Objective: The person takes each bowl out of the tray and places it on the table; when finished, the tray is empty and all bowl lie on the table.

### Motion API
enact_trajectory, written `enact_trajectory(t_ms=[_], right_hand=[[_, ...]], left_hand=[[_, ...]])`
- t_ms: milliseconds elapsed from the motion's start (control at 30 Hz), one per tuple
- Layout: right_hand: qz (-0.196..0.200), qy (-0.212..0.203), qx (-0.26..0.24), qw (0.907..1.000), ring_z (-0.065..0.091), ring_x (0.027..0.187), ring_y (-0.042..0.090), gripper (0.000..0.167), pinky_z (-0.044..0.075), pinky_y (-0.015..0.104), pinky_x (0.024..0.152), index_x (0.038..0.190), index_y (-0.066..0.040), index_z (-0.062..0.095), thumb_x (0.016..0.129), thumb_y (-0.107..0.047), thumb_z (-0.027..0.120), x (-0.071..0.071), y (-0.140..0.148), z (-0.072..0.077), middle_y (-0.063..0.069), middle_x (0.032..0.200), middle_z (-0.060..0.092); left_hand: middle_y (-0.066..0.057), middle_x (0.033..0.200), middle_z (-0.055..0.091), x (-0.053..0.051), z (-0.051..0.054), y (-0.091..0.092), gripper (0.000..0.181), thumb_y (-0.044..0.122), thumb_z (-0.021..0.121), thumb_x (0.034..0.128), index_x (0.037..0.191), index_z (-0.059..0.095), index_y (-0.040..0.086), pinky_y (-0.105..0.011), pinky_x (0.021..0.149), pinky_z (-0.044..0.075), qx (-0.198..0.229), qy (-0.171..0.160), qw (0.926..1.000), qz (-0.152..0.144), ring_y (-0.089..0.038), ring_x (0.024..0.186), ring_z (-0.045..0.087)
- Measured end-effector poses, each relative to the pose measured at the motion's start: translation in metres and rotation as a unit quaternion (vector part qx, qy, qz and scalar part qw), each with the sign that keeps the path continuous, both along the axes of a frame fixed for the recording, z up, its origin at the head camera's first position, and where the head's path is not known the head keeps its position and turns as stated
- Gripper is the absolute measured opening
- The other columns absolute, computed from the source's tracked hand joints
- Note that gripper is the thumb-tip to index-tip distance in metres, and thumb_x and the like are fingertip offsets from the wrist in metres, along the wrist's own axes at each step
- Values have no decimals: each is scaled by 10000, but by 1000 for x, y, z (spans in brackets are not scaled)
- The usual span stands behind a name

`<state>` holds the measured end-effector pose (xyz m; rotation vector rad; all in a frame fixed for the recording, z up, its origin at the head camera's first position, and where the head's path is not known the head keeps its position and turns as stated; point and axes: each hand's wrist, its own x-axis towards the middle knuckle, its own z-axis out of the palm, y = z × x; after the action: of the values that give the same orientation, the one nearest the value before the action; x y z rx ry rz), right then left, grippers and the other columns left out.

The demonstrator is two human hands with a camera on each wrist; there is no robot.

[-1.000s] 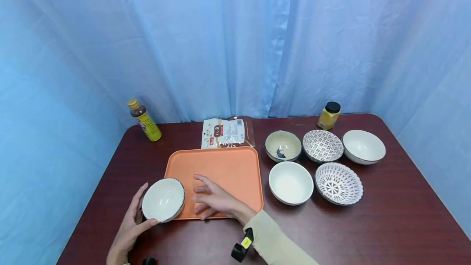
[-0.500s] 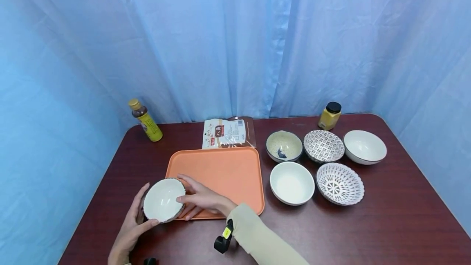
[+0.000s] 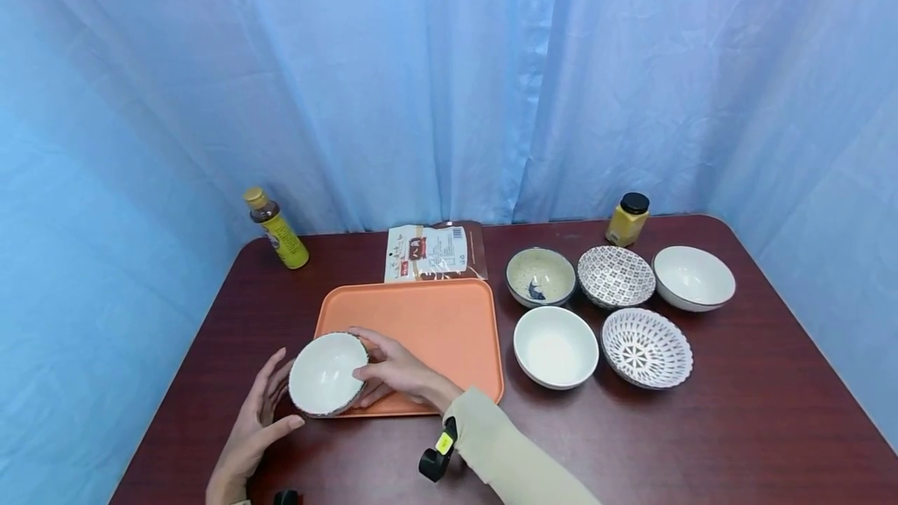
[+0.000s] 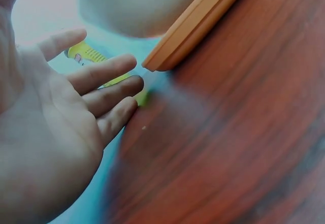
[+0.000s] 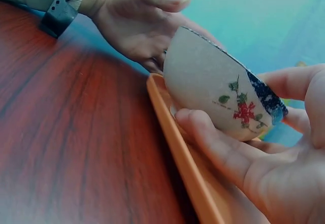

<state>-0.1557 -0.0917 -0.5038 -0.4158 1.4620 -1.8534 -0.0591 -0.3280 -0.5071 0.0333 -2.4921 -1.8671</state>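
Note:
A white bowl (image 3: pixel 327 374) with a dark rim is tilted above the near left corner of the orange tray (image 3: pixel 428 318). My right hand (image 3: pixel 396 372) grips its right side, thumb over the rim. In the right wrist view, the bowl's outside (image 5: pixel 203 82) shows a red flower with green leaves and a dark blue patch. My left hand (image 3: pixel 249 431) is beside the bowl's left side, palm towards it. In the left wrist view, this hand's fingers (image 4: pixel 111 76) are spread and hold nothing, apart from the bowl (image 4: pixel 137 5).
Several bowls, among them a plain white one (image 3: pixel 556 347), stand right of the tray. Behind the tray lies a food packet (image 3: pixel 435 253). A bottle with a yellow label (image 3: pixel 281 236) stands back left, a black-lidded jar (image 3: pixel 627 220) back right. Blue curtains (image 3: pixel 379 84) enclose the table.
My right hand has reached left and taken hold of the bowl. The bowl has shifted right and slightly away, out of my left hand, which stays nearly in place.

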Motion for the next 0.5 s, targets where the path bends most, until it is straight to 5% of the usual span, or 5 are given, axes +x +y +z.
enact_trajectory(t_ms=[200,300,500], right_hand=[[-412,-40,78,9991,706,662,243,699,608,386,631,1564,-202,355,936,-20,603,-4,20,4,211,1393,558],[-502,-66,106,9987,706,657,232,708,609,384,642,1571,-210,341,940,-21,599,-5,30,6,223,1385,563],[-541,-2,76,9985,713,678,221,720,612,387,668,1585,-211,305,946,-38,588,-3,50,16,244,1327,588]], left_hand=[[187,1459,441,-2,-3,0,901,-19,694,864,1602,212,168,-48,997,282,-210,240,9995,-52,163,1308,388],[61,1503,449,-3,-4,2,882,-18,705,865,1594,230,125,-54,993,277,-313,298,9991,-15,163,1306,382],[-157,1572,375,-6,-4,11,854,158,773,865,1573,297,129,-17,992,233,-1027,-96,9941,339,155,1302,316]])
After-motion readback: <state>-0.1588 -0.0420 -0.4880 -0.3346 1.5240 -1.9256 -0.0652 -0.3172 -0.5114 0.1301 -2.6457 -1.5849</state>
